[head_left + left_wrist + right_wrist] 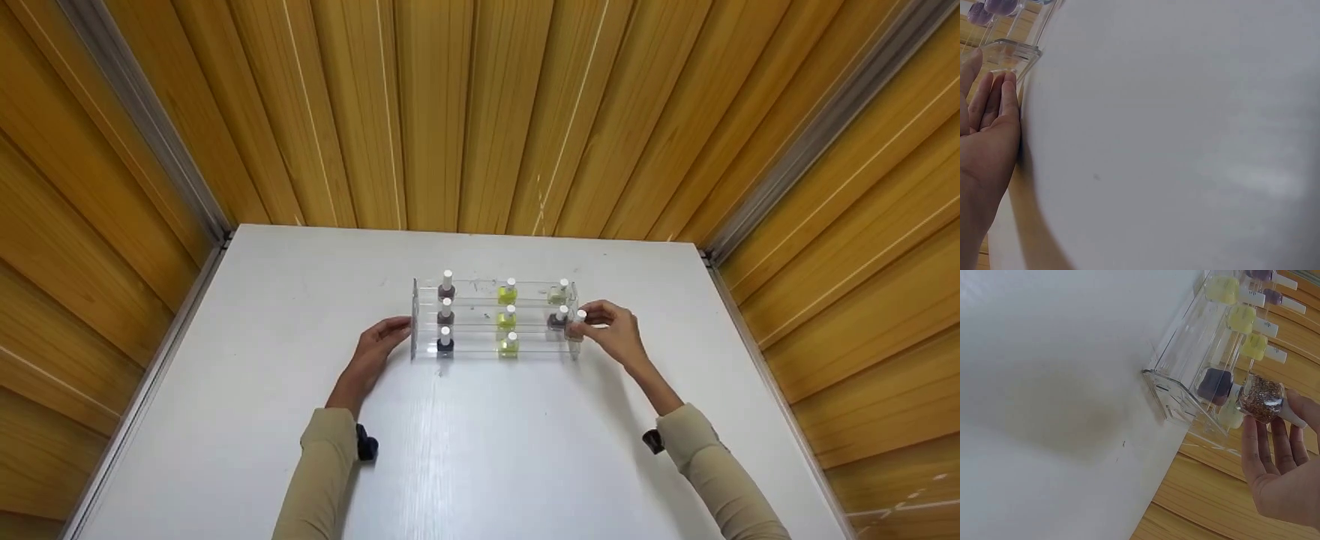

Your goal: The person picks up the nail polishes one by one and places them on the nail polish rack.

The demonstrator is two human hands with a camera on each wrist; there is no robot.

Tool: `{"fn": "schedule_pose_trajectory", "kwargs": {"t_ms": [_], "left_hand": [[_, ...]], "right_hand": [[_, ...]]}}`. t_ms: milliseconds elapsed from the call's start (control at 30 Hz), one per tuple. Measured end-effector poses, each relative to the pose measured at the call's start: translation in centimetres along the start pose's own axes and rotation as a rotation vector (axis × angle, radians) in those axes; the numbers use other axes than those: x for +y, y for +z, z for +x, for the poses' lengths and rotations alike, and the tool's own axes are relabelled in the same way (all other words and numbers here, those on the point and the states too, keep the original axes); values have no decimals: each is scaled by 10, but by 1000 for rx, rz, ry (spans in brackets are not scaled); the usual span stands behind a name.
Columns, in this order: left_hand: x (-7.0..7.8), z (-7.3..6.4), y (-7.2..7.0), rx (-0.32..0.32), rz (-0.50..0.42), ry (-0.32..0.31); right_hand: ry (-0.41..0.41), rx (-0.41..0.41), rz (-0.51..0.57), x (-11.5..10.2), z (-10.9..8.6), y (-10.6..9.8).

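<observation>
A clear acrylic tiered rack [414, 319] stands on the white table and bears several white-capped nail polish bottles. My right hand [621, 336] pinches a nail polish bottle with copper glitter [1261, 398] between thumb and fingers, at the rack's right end. Close by in the rack are a dark bottle [1215, 386] and a pale one [557, 295]. At the other end my left hand [375, 352] rests on the table, its fairly straight fingertips against the rack's side panel [1010, 48]. Whether the thumb touches the panel, I cannot tell.
Yellow bottles [508, 321] fill a middle column of the rack; darker bottles [445, 345] form a column at its left. Wood-patterned walls [435, 112] surround the white tabletop [480, 450] at the back and sides.
</observation>
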State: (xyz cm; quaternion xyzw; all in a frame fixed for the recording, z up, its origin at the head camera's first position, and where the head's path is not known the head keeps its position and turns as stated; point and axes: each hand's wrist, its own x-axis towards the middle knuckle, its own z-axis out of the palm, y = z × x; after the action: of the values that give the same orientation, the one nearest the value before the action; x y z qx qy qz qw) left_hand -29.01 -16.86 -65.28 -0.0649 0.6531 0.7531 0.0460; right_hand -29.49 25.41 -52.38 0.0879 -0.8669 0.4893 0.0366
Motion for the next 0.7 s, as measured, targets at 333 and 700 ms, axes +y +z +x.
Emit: {"fn": "schedule_pose_trajectory", "kwargs": {"t_ms": [333,700], "left_hand": [[-1,0,0,-6,-2,3],[-3,0,-1,-2,-11,14]], "right_hand": [[18,-39,44,26,-2,17],[22,24,80,56,4,29]]}}
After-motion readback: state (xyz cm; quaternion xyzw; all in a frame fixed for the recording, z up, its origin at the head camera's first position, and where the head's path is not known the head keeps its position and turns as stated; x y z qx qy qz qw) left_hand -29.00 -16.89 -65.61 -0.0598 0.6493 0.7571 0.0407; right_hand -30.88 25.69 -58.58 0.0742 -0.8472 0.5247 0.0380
